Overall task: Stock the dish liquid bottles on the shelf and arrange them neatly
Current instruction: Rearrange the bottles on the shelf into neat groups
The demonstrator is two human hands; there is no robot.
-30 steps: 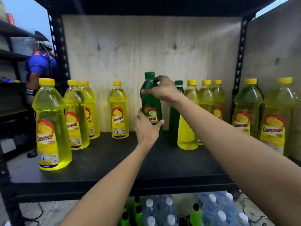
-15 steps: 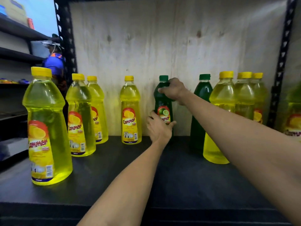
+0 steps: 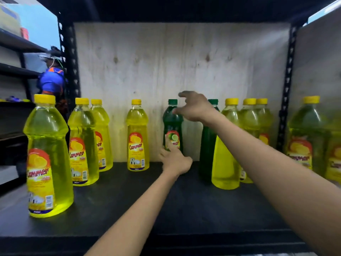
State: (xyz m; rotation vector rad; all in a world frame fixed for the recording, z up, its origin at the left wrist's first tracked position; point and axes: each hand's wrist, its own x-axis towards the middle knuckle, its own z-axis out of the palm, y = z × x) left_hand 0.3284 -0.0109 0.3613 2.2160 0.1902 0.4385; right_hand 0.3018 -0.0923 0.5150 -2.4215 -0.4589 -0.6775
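Observation:
A green dish liquid bottle [image 3: 172, 124] stands upright at the back of the black shelf [image 3: 129, 206], against the plywood back panel. My right hand [image 3: 195, 107] hovers just right of its neck, fingers spread, holding nothing. My left hand [image 3: 176, 160] is low at the bottle's base, its fingers touching the label but not wrapped around it. A second green bottle [image 3: 207, 145] stands to the right, partly hidden by my right arm. Yellow bottles stand left [image 3: 137, 137] and right [image 3: 224, 154].
Three more yellow bottles stand at the left, the nearest [image 3: 47, 156] close to the front edge. A black upright [image 3: 285, 89] divides off a neighbouring bay with yellow bottles [image 3: 306, 135]. A person in blue [image 3: 52, 80] stands beyond the left upright.
My right hand has let go of the green bottle's neck and opened to its right. The bottle now stands at the back. My left hand has slid down toward its base.

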